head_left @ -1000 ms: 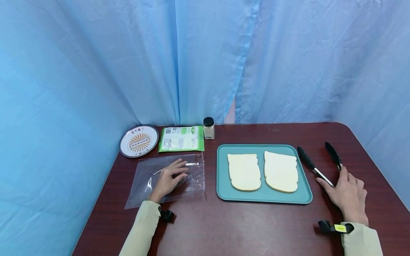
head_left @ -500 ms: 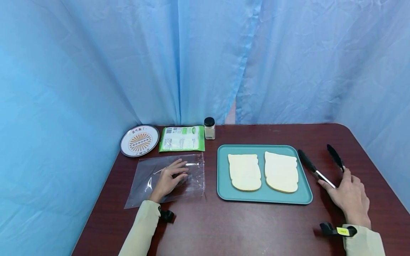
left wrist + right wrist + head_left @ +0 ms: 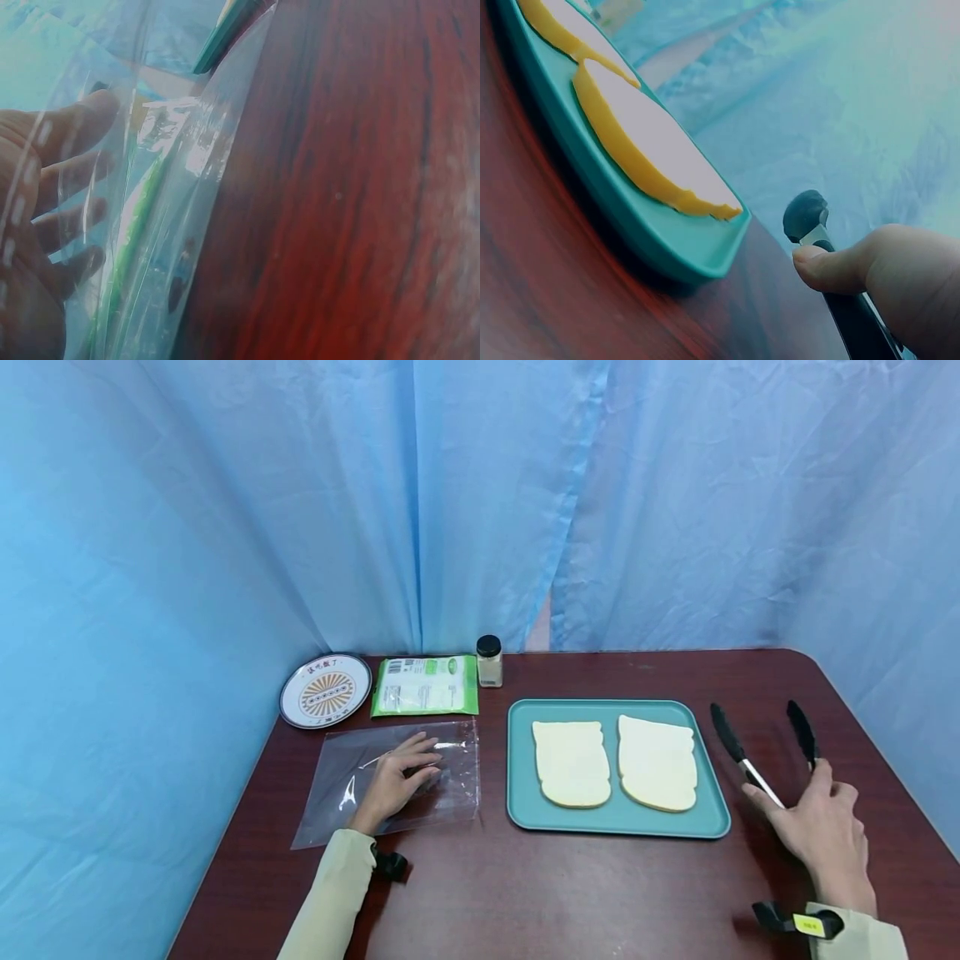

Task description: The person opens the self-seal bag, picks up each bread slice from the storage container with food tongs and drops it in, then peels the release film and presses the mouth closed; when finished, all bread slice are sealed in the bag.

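In the lower right of the frame, the right hand (image 3: 821,831) grips the tongs (image 3: 759,780), thumb along the left arm and fingers at the other, their tips spread apart. If that hold loosens, the arms could slip or splay out of the palm; swung left too low, the tips could knock the tray (image 3: 562,823) or dent the 2 bread slices (image 3: 573,764) on it. Left of centre, the left hand (image 3: 397,781) lies with relaxed, parted fingers at the clear bag (image 3: 453,797), where a careless drag could crease the thin film. The tongs' tips reach beyond the right thumb and fingers toward the top, just right of the tray, their rear end hidden by the palm
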Demonstrator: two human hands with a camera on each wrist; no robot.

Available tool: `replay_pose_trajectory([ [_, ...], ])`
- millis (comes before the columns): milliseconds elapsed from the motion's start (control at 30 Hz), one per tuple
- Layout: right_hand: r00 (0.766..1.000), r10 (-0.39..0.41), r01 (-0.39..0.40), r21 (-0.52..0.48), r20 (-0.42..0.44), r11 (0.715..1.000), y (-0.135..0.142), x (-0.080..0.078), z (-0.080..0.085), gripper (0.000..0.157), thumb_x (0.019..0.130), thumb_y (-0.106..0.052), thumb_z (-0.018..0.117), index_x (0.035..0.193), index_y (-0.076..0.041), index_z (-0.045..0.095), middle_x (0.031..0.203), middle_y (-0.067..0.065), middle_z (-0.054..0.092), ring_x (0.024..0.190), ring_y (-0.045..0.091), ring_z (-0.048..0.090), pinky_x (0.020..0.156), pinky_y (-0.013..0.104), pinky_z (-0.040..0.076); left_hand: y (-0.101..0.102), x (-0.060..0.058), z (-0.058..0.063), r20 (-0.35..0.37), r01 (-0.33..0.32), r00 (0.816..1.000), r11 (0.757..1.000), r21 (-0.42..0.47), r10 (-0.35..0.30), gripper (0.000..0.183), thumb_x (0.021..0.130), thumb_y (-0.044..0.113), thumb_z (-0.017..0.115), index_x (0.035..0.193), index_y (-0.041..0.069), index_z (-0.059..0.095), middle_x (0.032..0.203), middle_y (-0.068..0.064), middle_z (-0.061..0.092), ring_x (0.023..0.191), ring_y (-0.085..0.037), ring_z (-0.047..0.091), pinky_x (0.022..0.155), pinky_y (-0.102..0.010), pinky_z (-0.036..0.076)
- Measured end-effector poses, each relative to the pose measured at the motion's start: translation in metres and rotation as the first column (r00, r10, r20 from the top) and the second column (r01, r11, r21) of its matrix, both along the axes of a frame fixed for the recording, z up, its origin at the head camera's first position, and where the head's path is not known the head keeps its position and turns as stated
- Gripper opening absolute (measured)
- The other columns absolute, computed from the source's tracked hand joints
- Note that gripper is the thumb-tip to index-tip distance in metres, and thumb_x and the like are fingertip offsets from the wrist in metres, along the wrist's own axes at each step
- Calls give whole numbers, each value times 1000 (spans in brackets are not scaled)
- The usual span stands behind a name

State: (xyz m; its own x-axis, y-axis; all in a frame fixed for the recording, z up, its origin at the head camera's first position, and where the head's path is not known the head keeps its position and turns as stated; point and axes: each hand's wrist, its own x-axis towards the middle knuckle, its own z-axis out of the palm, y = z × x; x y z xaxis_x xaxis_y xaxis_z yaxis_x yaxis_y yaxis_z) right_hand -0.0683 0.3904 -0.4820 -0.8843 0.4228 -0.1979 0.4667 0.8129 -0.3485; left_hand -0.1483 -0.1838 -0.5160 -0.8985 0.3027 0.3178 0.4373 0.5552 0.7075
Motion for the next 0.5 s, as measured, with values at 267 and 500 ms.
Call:
replay_pose_trajectory([
  [267, 999, -41, 42, -27, 36, 999, -18, 10, 6, 127, 86, -79, 51, 155, 10, -9, 142, 55, 14, 97, 67, 43, 69, 68, 44, 1, -1, -1, -27, 12, 1000, 1000, -12, -13, 24, 88, 11, 75, 111, 4, 78, 134, -14, 67, 138, -37, 52, 111, -65, 41],
  [500, 999, -35, 35, -29, 23, 999, -35, 23, 12, 126, 86, -78, 52, 156, 8, -8, 143, 53, 15, 95, 67, 44, 68, 67, 44, 1, -1, 0, -16, 25, 1000, 1000, -3, -25, 24, 88, 10, 74, 111, 3, 77, 135, -14, 67, 140, -36, 51, 112, -58, 43],
])
